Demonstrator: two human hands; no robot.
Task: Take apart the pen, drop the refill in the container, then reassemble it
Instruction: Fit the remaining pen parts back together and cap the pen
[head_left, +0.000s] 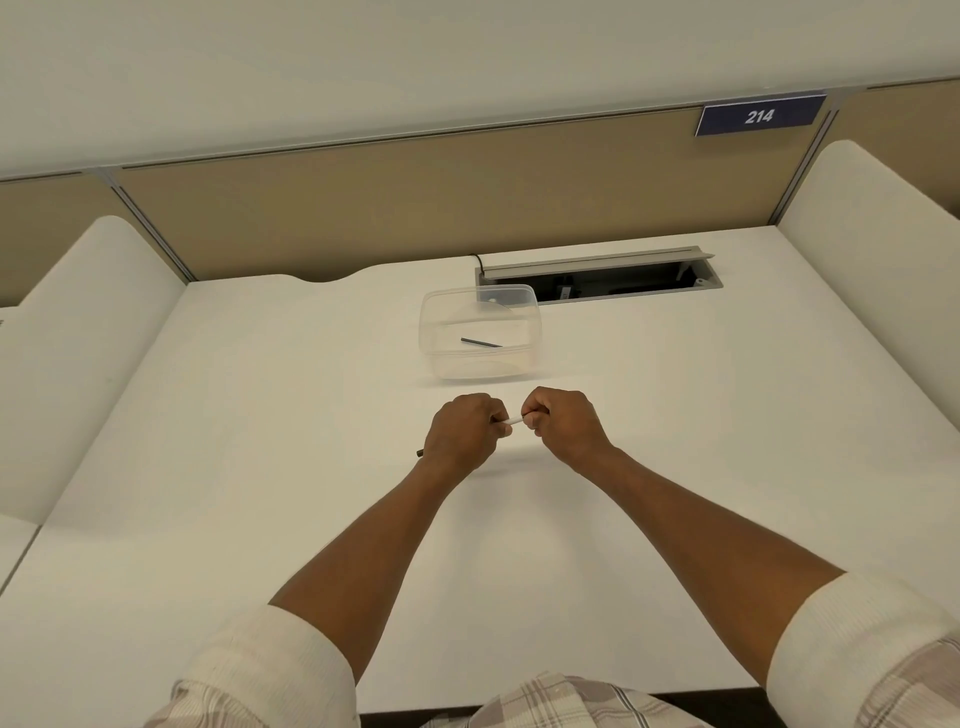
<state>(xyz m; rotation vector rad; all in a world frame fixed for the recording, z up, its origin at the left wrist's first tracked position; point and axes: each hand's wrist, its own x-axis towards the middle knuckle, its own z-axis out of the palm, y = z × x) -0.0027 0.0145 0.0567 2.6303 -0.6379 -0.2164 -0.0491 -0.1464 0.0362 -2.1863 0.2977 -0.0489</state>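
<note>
My left hand (465, 434) and my right hand (563, 423) are both closed on a thin white pen (515, 420), whose short bare stretch shows between the two fists. A dark end of the pen (419, 453) sticks out at the left of my left hand. The rest of the pen is hidden inside the fingers. Beyond the hands stands a clear plastic container (480, 358), and a dark thin refill (480, 342) lies on its floor.
The white desk (260, 415) is bounded by white side panels (78, 338) left and right and a tan partition (415, 197) at the back. An open cable tray slot (613, 280) lies behind the container. A blue "214" sign (759, 115) hangs top right.
</note>
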